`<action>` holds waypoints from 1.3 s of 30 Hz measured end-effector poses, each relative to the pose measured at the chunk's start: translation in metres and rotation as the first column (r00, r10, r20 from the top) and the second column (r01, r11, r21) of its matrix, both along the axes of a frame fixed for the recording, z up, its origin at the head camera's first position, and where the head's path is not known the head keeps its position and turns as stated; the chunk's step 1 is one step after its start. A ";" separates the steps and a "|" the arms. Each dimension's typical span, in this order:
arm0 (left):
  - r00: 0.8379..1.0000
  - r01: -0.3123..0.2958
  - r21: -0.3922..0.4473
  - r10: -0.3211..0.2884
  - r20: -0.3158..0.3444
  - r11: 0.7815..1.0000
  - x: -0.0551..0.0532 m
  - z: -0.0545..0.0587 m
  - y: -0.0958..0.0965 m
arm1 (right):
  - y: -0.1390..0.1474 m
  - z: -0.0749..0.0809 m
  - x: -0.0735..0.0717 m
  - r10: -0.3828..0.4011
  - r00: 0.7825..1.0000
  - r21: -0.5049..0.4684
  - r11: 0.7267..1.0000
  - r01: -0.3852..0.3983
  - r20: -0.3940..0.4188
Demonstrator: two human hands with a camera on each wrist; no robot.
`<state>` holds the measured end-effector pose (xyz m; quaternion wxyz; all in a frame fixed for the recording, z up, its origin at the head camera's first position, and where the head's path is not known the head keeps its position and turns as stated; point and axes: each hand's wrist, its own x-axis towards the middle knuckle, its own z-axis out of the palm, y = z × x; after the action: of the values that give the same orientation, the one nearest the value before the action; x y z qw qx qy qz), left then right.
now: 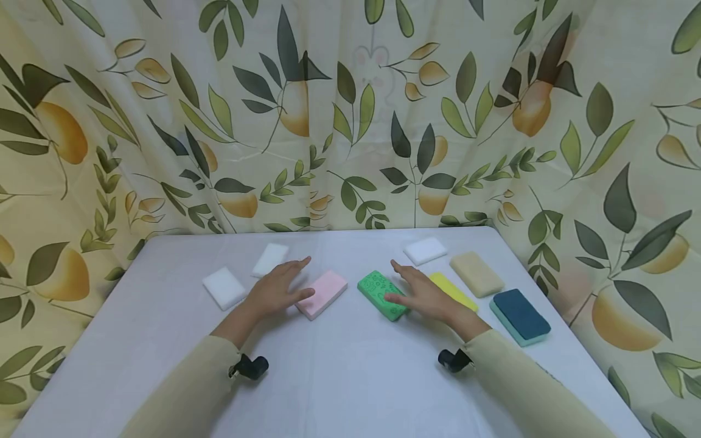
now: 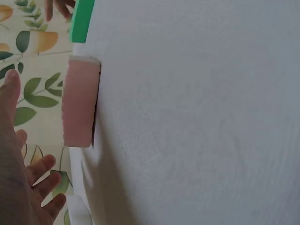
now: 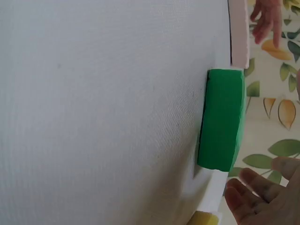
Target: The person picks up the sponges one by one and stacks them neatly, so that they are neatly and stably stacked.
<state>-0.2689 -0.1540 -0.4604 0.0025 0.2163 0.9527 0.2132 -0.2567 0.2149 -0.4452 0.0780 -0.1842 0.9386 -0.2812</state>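
My left hand hovers by the pink sponge, fingers spread and holding nothing. In the left wrist view the pink sponge lies apart from the fingers. My right hand is held over the table beside the green patterned sponge, its thumb overlapping that sponge in the head view. The right wrist view shows a gap between the green sponge and the right fingers. A yellow sponge is partly hidden behind the right hand.
Two white sponges lie left of the left hand. At the right are another white sponge, a beige sponge and a dark blue sponge with a teal base. A leaf-and-fruit curtain hangs behind the white-covered table.
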 end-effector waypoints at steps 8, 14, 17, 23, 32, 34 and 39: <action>0.999 -0.035 0.013 0.034 0.027 0.999 0.003 -0.008 0.006 | -0.006 -0.002 0.004 -0.010 1.000 -0.001 1.000 0.010 0.019; 0.998 -0.049 0.021 0.048 0.043 0.999 0.002 -0.013 0.011 | -0.009 -0.008 0.003 -0.032 0.999 -0.006 0.999 0.032 0.021; 0.997 -0.057 0.031 0.055 0.052 0.998 0.003 -0.015 0.014 | -0.011 -0.013 0.003 -0.055 0.998 -0.006 0.998 0.055 0.026; 0.993 -0.091 0.067 0.085 0.087 0.994 0.004 -0.017 0.018 | -0.015 -0.019 0.003 -0.075 0.997 0.010 0.997 0.075 0.016; 0.992 -0.092 0.062 0.086 0.093 0.994 0.005 -0.020 0.022 | -0.019 -0.023 0.002 -0.095 0.995 0.018 0.995 0.094 0.013; 0.991 -0.095 0.060 0.089 0.097 0.994 0.005 -0.020 0.023 | -0.020 -0.023 0.001 -0.096 0.995 0.023 0.995 0.096 0.015; 0.987 -0.116 0.064 0.107 0.121 0.991 0.005 -0.019 0.025 | -0.022 -0.022 0.000 -0.095 0.995 0.030 0.995 0.095 0.020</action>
<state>-0.2634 -0.1287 -0.4791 0.0387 0.1498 0.9534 0.2592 -0.2568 0.1932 -0.4674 0.0772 -0.1352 0.9494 -0.2726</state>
